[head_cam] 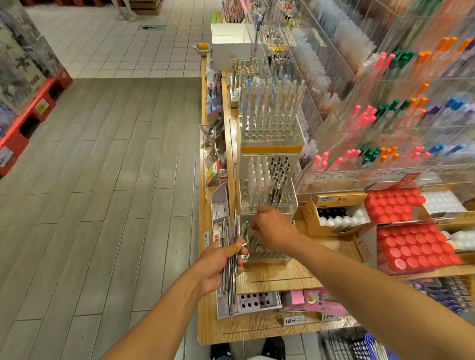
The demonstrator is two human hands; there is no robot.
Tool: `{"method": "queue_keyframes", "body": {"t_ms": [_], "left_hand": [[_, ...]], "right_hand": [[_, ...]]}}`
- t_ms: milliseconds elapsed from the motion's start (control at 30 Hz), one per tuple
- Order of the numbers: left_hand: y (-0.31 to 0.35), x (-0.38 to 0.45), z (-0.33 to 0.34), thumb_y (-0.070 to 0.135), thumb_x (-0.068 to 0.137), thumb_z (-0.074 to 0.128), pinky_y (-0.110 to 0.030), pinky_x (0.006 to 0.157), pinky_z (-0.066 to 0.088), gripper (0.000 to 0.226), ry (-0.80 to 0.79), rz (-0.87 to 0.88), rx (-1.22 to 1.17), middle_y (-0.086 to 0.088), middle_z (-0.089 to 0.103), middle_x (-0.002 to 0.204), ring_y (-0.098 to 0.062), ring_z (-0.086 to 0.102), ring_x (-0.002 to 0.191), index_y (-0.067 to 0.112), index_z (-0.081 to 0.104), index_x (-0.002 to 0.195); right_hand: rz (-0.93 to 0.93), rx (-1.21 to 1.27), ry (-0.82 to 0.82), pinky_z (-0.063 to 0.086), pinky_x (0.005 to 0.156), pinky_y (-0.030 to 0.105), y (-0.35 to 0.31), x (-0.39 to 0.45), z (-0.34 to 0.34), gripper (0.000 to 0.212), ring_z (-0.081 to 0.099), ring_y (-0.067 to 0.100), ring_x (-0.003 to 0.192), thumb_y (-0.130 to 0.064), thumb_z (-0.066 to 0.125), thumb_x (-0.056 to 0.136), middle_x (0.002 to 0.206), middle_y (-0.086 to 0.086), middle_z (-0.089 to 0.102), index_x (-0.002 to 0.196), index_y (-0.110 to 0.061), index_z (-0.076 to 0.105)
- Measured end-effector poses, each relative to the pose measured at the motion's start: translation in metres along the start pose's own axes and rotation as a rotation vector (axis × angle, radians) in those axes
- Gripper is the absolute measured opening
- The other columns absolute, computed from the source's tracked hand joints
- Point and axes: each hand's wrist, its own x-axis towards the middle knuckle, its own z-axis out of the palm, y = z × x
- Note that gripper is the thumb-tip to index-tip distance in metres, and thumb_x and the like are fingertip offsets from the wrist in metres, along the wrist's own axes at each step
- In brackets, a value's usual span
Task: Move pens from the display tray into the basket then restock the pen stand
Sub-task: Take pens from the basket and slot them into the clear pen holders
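Note:
My left hand grips a bundle of several silver pens, held upright at the left edge of the wooden counter. A tan bandage wraps one of its fingers. My right hand reaches over a clear acrylic pen stand at the counter's front, its fingertips pinching a pen among those in the stand. Behind that stand rises a taller clear stand with white and black pens. A dark blue basket shows at the bottom right, below the counter.
Red-capped bottles in cardboard boxes fill the counter on the right. Clear racks of coloured pens line the wall shelves behind. A lower wooden shelf carries pink boxes and price tags. Grey plank floor lies to the left.

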Motion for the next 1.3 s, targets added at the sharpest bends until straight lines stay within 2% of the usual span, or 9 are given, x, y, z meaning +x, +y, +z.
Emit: {"method": "queue_keyframes", "body": {"t_ms": [67, 167, 267, 533, 667, 767, 933, 1067, 1300], "left_hand": [[0.001, -0.001, 0.001, 0.012, 0.088, 0.068, -0.030, 0.055, 0.053, 0.039, -0.024, 0.006, 0.017, -0.010, 0.067, 0.082, -0.018, 0.057, 0.065, -0.002, 0.056, 0.122], [0.001, -0.002, 0.000, 0.008, 0.092, 0.064, -0.030, 0.056, 0.053, 0.029, -0.042, 0.006, 0.036, -0.010, 0.069, 0.084, -0.018, 0.058, 0.064, 0.000, 0.059, 0.120], [0.001, -0.003, 0.000, 0.010, 0.088, 0.068, -0.029, 0.056, 0.053, 0.031, -0.069, 0.014, 0.053, -0.011, 0.069, 0.083, -0.017, 0.059, 0.062, 0.001, 0.061, 0.117], [0.002, -0.004, 0.001, 0.014, 0.088, 0.068, -0.029, 0.053, 0.054, 0.015, -0.243, -0.031, -0.130, -0.010, 0.065, 0.081, -0.018, 0.060, 0.058, 0.004, 0.073, 0.099], [0.004, -0.006, 0.001, 0.015, 0.090, 0.066, -0.029, 0.051, 0.054, 0.014, -0.261, -0.033, -0.172, -0.012, 0.064, 0.081, -0.019, 0.060, 0.057, 0.004, 0.072, 0.096], [0.005, -0.005, 0.003, 0.015, 0.094, 0.062, -0.028, 0.050, 0.055, 0.017, -0.173, -0.039, -0.175, -0.015, 0.066, 0.078, -0.020, 0.062, 0.056, -0.001, 0.067, 0.098], [0.003, 0.005, 0.000, 0.008, 0.100, 0.051, -0.024, 0.043, 0.053, 0.026, 0.124, -0.078, -0.149, -0.018, 0.063, 0.082, -0.018, 0.060, 0.056, -0.010, 0.055, 0.120], [-0.003, 0.006, -0.008, 0.002, 0.101, 0.048, -0.026, 0.042, 0.054, 0.015, 0.213, -0.096, -0.156, -0.020, 0.069, 0.083, -0.019, 0.063, 0.056, -0.003, 0.052, 0.114], [-0.006, 0.007, -0.007, -0.002, 0.100, 0.047, -0.031, 0.060, 0.058, 0.017, 0.249, -0.078, -0.078, -0.016, 0.077, 0.088, -0.024, 0.072, 0.082, 0.000, 0.056, 0.114]], "right_hand": [[0.060, 0.180, -0.014, 0.046, 0.073, 0.025, 0.000, -0.001, -0.005, 0.014, 0.058, 0.017, 0.088, -0.016, 0.062, 0.091, 0.098, 0.000, 0.059, 0.102, -0.012, 0.069], [0.283, 0.867, -0.139, 0.044, 0.060, 0.011, -0.004, -0.005, -0.019, 0.020, 0.058, 0.003, 0.074, -0.015, 0.056, 0.097, 0.101, -0.005, 0.064, 0.116, -0.017, 0.063], [0.360, 1.300, -0.299, 0.043, 0.060, 0.019, -0.002, -0.008, -0.030, 0.026, 0.057, 0.007, 0.071, -0.013, 0.050, 0.100, 0.104, 0.002, 0.063, 0.125, -0.013, 0.054], [0.306, 1.631, -0.350, 0.047, 0.067, 0.020, 0.005, -0.011, -0.031, 0.031, 0.054, 0.008, 0.066, -0.005, 0.047, 0.098, 0.071, -0.004, 0.058, 0.127, -0.008, 0.058], [0.278, 1.740, -0.342, 0.049, 0.068, 0.022, 0.006, -0.012, -0.033, 0.020, 0.057, 0.011, 0.071, -0.004, 0.051, 0.096, 0.089, 0.006, 0.060, 0.115, -0.005, 0.059], [0.256, 1.663, -0.250, 0.051, 0.067, 0.024, 0.004, -0.012, -0.035, 0.005, 0.060, 0.015, 0.073, -0.003, 0.052, 0.096, 0.090, 0.010, 0.058, 0.099, -0.006, 0.054], [0.183, 1.196, 0.007, 0.056, 0.071, 0.027, 0.002, -0.018, -0.043, 0.016, 0.067, 0.018, 0.074, -0.004, 0.058, 0.094, 0.090, 0.015, 0.068, 0.105, -0.015, 0.060], [0.119, 0.944, 0.143, 0.059, 0.072, 0.033, 0.003, -0.025, -0.045, 0.008, 0.069, 0.018, 0.075, -0.016, 0.059, 0.095, 0.086, 0.005, 0.070, 0.101, -0.019, 0.064], [-0.005, 0.494, 0.128, 0.056, 0.078, 0.034, 0.014, -0.031, -0.031, 0.022, 0.063, 0.016, 0.084, -0.024, 0.055, 0.098, 0.098, 0.001, 0.068, 0.116, -0.014, 0.065]]}}
